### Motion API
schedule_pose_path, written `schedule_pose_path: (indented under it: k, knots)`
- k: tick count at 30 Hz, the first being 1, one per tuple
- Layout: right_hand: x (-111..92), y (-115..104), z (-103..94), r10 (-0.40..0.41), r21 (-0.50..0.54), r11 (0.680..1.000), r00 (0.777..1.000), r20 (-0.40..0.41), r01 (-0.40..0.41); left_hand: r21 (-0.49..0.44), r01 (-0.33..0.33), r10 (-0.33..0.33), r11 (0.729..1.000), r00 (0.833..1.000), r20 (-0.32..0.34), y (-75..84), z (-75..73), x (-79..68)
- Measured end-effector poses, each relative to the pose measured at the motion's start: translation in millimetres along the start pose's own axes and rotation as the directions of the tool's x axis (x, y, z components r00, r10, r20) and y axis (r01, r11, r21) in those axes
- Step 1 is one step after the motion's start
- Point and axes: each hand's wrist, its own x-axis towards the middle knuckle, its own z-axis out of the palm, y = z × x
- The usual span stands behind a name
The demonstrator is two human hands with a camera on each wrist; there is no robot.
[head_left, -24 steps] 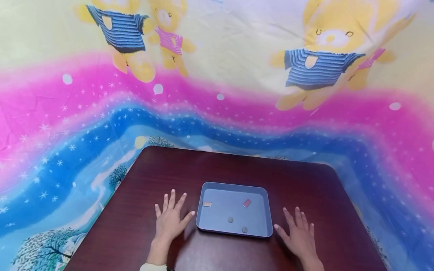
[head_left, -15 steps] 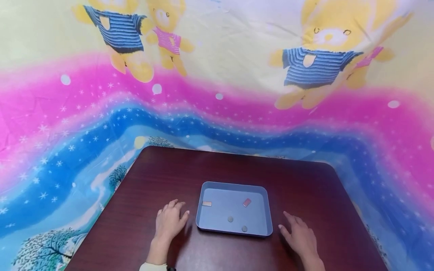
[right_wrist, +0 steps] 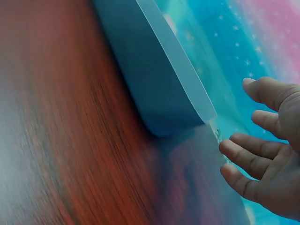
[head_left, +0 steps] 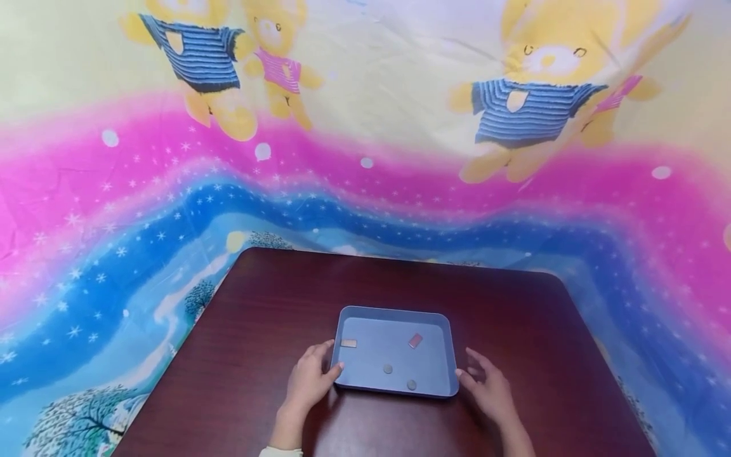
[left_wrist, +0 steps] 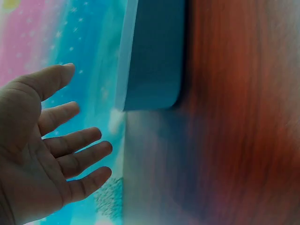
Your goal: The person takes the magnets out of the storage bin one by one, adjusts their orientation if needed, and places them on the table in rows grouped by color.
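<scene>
A shallow grey-blue tray [head_left: 374, 349] lies on the table. On its floor are a small pale rectangular piece [head_left: 349, 343] at the left, a reddish rectangular piece [head_left: 415, 341] at the right, and two grey round discs, one near the middle [head_left: 388, 369] and one by the front wall [head_left: 412, 384]. My left hand [head_left: 309, 382] is beside the tray's left wall, its thumb over the rim in the head view. On the other side, my right hand [head_left: 490, 392] has its thumb tip near the right wall. Both wrist views show relaxed, spread fingers, holding nothing; contact is unclear.
The dark reddish-brown table [head_left: 297, 279] has rounded far corners. Behind it hangs a cloth [head_left: 365, 190] printed with bears, snowflakes and pink and blue bands. A pale sleeve cuff [head_left: 281, 452] shows at the left wrist.
Both hands have moved inward, the left rightward and the right leftward, closing on the tray's sides. Their fingers, spread wide before, are now bent more. The tray and its contents stay put.
</scene>
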Motion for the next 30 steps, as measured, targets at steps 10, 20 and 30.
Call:
schedule_pose_path:
  k: [10,20,30]
  knots:
    - [9,-12,16.2,0.082,0.195,0.976,0.994,0.074,-0.095,-0.136,0.006,0.003,0.991,0.998,0.062,1.4,24.7,-6.0]
    - [16,-17,29.2,0.012,0.071,0.997,0.999,0.046,-0.015,-0.153,0.016,-0.011,0.988,0.999,0.036,-0.2,35.8,-8.2]
    - [27,-13,44.0,-0.124,-0.031,0.992,0.989,0.075,0.126,-0.181,0.101,-0.087,0.978,0.993,0.082,-5.3,36.5,-13.8]
